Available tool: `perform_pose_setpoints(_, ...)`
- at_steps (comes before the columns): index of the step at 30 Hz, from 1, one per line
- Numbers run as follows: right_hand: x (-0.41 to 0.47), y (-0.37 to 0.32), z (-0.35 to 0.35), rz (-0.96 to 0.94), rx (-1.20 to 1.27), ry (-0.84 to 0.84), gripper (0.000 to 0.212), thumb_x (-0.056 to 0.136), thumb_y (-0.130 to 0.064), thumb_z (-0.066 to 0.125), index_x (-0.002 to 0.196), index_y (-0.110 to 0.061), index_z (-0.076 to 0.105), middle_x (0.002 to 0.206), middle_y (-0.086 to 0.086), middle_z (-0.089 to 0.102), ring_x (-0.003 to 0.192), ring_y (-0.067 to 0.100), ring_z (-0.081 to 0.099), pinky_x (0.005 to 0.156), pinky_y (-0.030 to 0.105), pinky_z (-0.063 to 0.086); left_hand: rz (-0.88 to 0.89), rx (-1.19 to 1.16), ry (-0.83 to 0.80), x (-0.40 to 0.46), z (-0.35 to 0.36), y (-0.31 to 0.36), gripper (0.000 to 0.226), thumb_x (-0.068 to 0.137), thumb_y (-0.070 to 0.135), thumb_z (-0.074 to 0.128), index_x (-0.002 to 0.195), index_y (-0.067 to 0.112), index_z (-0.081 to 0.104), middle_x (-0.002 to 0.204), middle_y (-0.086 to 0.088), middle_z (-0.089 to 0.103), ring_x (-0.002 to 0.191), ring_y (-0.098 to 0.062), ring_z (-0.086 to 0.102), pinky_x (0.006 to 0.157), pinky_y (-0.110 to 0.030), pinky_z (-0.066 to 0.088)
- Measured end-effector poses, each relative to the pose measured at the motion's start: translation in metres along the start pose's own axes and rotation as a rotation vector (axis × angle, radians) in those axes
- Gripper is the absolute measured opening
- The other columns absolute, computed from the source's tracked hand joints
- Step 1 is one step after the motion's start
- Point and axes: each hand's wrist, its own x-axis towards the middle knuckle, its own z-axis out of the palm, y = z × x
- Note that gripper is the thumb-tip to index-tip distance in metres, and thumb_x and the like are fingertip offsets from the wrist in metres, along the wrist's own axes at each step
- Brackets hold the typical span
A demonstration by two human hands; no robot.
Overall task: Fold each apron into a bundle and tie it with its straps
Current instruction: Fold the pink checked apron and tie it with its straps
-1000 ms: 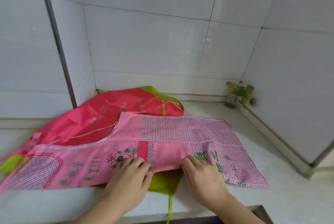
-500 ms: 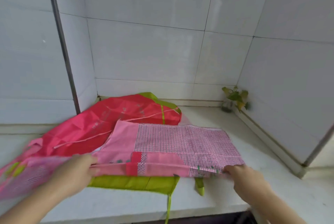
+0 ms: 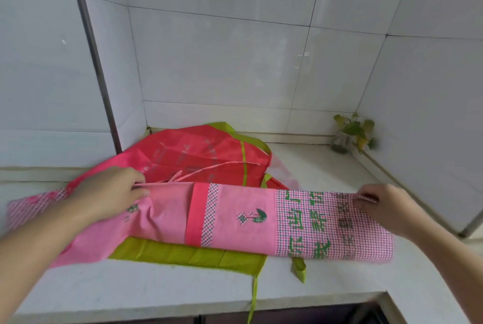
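Note:
A pink apron (image 3: 243,216) with checked panels and green lettering lies folded into a long band across the white counter (image 3: 156,287). My left hand (image 3: 109,193) pinches its far edge on the left. My right hand (image 3: 379,206) pinches the far edge at the right end. A thin pink strap (image 3: 209,168) trails behind the fold. Underneath and behind lies a red apron (image 3: 193,156) with lime-green trim (image 3: 188,253), and a green strap (image 3: 253,300) hangs over the counter's front edge.
White tiled walls close the counter in at the back, left and right. A small potted plant (image 3: 352,133) stands in the back right corner. A metal strip (image 3: 91,52) runs up the left wall. The counter's front edge is near me.
My hands moved from the near edge apart and carried it away from me, folding the pink apron over into a narrower band. The green lettering now faces up.

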Motion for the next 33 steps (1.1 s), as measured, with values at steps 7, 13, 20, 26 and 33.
perform_pose_setpoints(7,0.054,-0.001,0.032,0.106,-0.002,0.026,0.016,0.099,-0.032,0.067,0.084,-0.035,0.068,0.084,-0.01,0.07,0.077,0.012,0.062,0.07,0.036,0.056,0.053,0.082,0.42,0.037,0.029,0.021,0.011,0.082,0.017,0.084,0.086,0.022,0.075,0.087,-0.002,0.072,0.084,-0.033,0.067,0.078,-0.046,0.048)
perform_pose_setpoints(13,0.051,-0.046,0.086,0.114,-0.266,0.233,0.048,0.092,-0.026,0.066,0.136,-0.012,0.056,0.136,0.014,0.061,0.126,0.037,0.052,0.105,0.048,0.046,0.158,-0.046,0.307,0.025,0.087,0.08,0.032,0.085,0.01,0.072,0.117,0.014,0.071,0.117,0.0,0.059,0.105,-0.026,0.058,0.09,-0.047,0.054)
perform_pose_setpoints(20,0.0,-0.115,0.165,-0.17,-0.083,-0.102,0.074,0.091,-0.074,-0.003,0.162,-0.051,0.0,0.172,-0.017,-0.001,0.16,0.014,-0.001,0.13,0.046,0.003,0.048,-0.146,-0.085,0.008,0.118,0.088,0.078,0.091,0.064,0.007,0.16,0.034,0.028,0.163,0.014,0.024,0.152,-0.012,0.018,0.128,-0.038,0.011)
perform_pose_setpoints(26,0.006,-0.097,0.159,-0.153,-0.118,-0.087,0.078,0.084,-0.083,-0.008,0.157,-0.057,-0.008,0.169,-0.025,-0.009,0.157,0.003,-0.009,0.13,0.039,-0.001,-0.171,-0.268,-0.005,0.021,0.112,0.03,0.051,0.102,0.049,0.05,0.145,0.022,0.047,0.148,0.0,0.047,0.142,-0.024,0.039,0.121,-0.042,0.032)
perform_pose_setpoints(33,0.007,-0.098,0.164,-0.121,-0.105,-0.068,0.079,0.082,-0.086,-0.015,0.155,-0.06,-0.003,0.169,-0.026,-0.003,0.158,0.003,0.0,0.13,0.039,0.004,-0.295,-0.344,0.157,0.097,0.091,0.028,0.027,0.093,0.05,0.067,0.105,0.025,0.066,0.103,0.001,0.063,0.095,-0.026,0.065,0.084,-0.043,0.056)
